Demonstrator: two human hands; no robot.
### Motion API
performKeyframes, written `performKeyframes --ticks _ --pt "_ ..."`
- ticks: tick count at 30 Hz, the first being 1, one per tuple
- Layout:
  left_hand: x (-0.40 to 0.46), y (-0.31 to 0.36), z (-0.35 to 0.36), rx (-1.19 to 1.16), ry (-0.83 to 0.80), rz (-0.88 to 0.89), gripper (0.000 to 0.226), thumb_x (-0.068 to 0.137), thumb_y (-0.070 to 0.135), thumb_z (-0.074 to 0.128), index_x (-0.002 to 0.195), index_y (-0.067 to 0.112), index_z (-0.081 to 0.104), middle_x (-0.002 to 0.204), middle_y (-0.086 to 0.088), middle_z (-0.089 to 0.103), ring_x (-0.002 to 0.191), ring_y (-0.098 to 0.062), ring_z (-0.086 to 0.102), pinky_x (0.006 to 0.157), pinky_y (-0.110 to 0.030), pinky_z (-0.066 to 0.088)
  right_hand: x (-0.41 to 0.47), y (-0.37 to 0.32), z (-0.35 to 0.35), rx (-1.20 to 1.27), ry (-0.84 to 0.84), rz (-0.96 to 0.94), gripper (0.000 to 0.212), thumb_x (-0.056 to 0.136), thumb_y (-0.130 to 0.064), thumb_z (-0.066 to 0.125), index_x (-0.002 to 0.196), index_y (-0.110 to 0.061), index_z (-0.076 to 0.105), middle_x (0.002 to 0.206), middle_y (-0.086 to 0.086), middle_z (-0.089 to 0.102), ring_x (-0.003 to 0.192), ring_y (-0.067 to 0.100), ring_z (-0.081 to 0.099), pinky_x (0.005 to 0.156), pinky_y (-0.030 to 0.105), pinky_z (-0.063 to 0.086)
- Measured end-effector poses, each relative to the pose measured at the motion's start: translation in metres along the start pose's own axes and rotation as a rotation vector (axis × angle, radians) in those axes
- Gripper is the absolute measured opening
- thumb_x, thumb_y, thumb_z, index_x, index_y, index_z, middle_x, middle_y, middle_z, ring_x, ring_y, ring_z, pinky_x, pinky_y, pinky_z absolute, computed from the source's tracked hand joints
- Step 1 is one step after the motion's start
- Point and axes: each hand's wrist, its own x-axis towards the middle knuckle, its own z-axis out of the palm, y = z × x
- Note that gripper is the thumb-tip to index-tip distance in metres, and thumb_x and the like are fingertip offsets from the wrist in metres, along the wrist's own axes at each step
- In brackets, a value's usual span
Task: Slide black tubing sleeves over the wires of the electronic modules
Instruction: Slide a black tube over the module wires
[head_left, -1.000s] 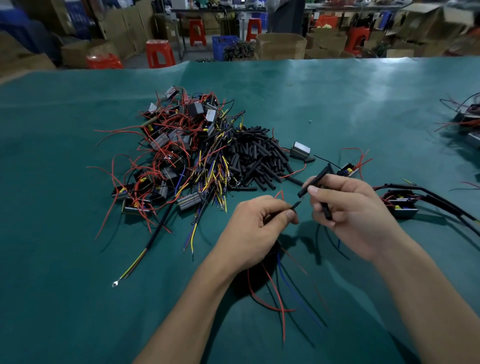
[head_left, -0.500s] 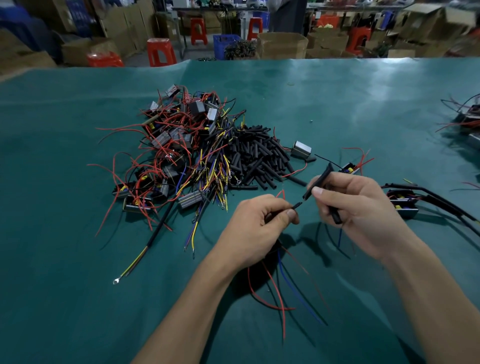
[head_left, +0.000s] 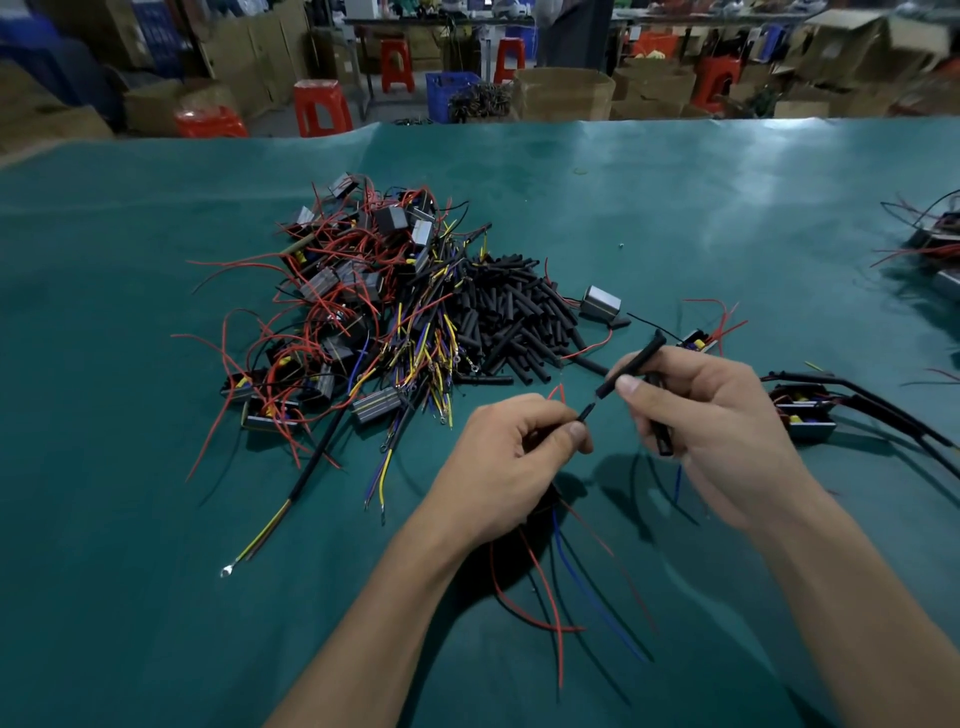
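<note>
My left hand pinches a black wire between thumb and forefinger, its tip sticking out to the upper right. Red, blue and black wires hang below this hand; the module they belong to is hidden under my palm. My right hand pinches a black tubing sleeve at an angle, its lower end just short of the wire tip. A second black sleeve pokes out under the right fingers. A pile of black sleeves lies behind.
A tangle of modules with red, yellow and blue wires covers the green mat at the left. One grey module lies beside the sleeve pile. Sleeved modules sit at the right, more at the far right edge.
My right hand has lifted slightly and brought the sleeve's lower end closer to the wire tip. My left hand has stayed almost still.
</note>
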Motion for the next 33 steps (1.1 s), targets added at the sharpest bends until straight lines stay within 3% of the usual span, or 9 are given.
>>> performKeyframes --ticks 5,11,18,21,33 --pt "-0.001 0.001 0.000 -0.003 0.004 0.003 0.018 0.096 0.019 0.063 0.082 0.019 0.075 0.076 0.004 0.061 0.071 -0.012 0.054 0.068 -0.028 0.042 0.000 0.002 0.004 -0.057 0.048 -0.034 0.006 0.085 -0.020 0.072 0.089 -0.019 0.077 0.056 0.001 0.052 0.053 0.018 0.041 0.045 0.025 0.032" --pt "-0.002 0.002 0.002 0.023 0.000 0.027 0.017 0.092 0.020 0.062 0.083 0.017 0.076 0.072 0.007 0.056 0.068 -0.006 0.051 0.067 -0.024 0.040 0.001 0.006 0.006 -0.103 0.078 0.070 0.019 0.094 -0.009 0.069 0.078 -0.018 0.074 0.053 0.000 0.049 0.047 0.014 0.037 0.043 0.022 0.028" --pt "-0.002 0.004 0.002 0.043 -0.002 0.023 0.017 0.095 0.013 0.064 0.083 0.015 0.076 0.073 0.006 0.056 0.069 -0.006 0.051 0.068 -0.025 0.040 0.000 -0.001 -0.003 -0.077 -0.016 0.089 0.016 0.092 -0.006 0.069 0.080 -0.015 0.075 0.053 0.000 0.045 0.045 0.009 0.037 0.042 0.016 0.029" --pt "-0.002 0.004 0.001 0.021 -0.001 -0.002 0.019 0.096 0.013 0.064 0.080 0.015 0.075 0.073 0.006 0.058 0.069 -0.005 0.052 0.066 -0.021 0.039 0.001 -0.003 -0.003 0.018 -0.065 0.166 0.005 0.083 -0.015 0.072 0.081 -0.011 0.074 0.055 0.005 0.041 0.044 0.011 0.031 0.041 0.019 0.024" --pt "-0.002 0.004 0.001 -0.007 -0.001 -0.039 0.023 0.093 0.025 0.058 0.075 0.018 0.071 0.073 0.009 0.061 0.067 -0.004 0.053 0.065 -0.018 0.038 0.002 -0.002 -0.010 0.054 -0.105 0.216 0.015 0.077 -0.018 0.071 0.086 -0.006 0.072 0.055 0.007 0.039 0.045 0.010 0.031 0.041 0.018 0.024"
